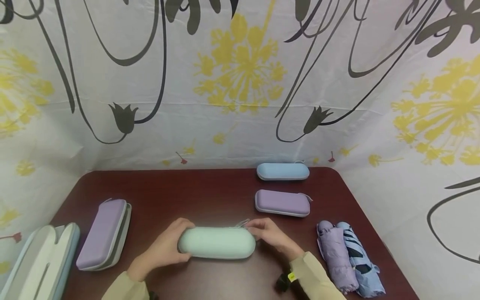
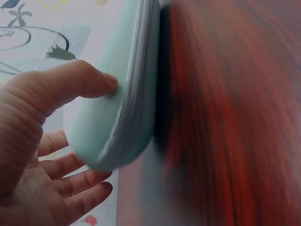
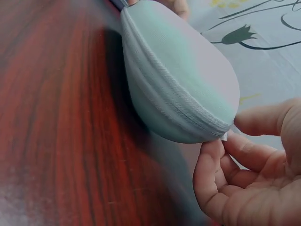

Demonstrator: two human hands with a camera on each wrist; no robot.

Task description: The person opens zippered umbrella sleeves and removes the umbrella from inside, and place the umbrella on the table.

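A mint-green zip case (image 1: 217, 243) with rounded ends lies lengthwise across the front of the table. My left hand (image 1: 165, 250) grips its left end; in the left wrist view the thumb (image 2: 96, 81) presses on the case beside the grey zip band (image 2: 136, 61), fingers spread behind. At the other end, my right hand (image 1: 275, 235) pinches the zip's pull, whose small white edge (image 3: 224, 137) shows at the fingertips in the right wrist view. A thin cord loop (image 1: 241, 223) sticks up behind the case. The zip band (image 3: 174, 94) looks closed along the visible side.
Beyond my right hand lie a lavender case (image 1: 282, 203) and a light-blue case (image 1: 283, 171). Two folded umbrellas, one lavender (image 1: 337, 258) and one blue patterned (image 1: 361, 262), rest at right. Leftward are a partly opened lavender case (image 1: 101, 233) and an opened pale case (image 1: 41, 262).
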